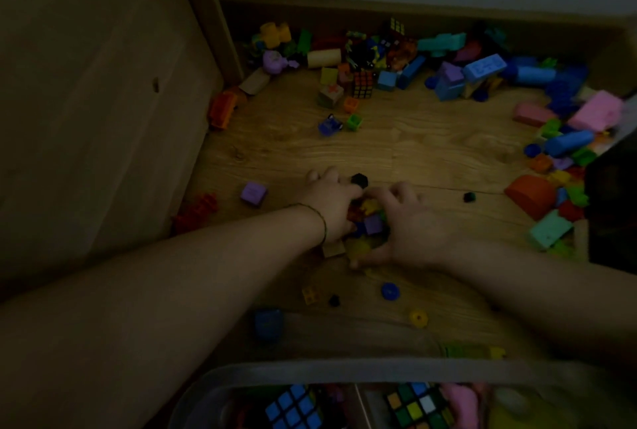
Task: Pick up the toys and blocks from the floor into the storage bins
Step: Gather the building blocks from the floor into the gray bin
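Left hand [332, 202] and right hand [412, 221] cupped heap of small blocks [371, 220], fingers curled round it, mid wooden floor [431, 139]. Heap's long axis indiscernible. Storage bin [344, 370] rim ran left-right, near side.

Our left hand [332, 201] and right hand [410, 221] curl round block pile [370, 218] from either side, mid floor [413, 146]. Single block [253, 193] lies left of left hand; wooden panel [86, 118] stands beyond it, along left edge. Toy row [431, 49] against far wall, puzzle cube [363, 84] at its front, toy car [330, 125] nearer us. Block heap [568, 152] far right. Disc [390, 290] on floor between hands and us. Storage bin [310, 371] nearest us; pair of cubes [293, 406] inside, side by side.
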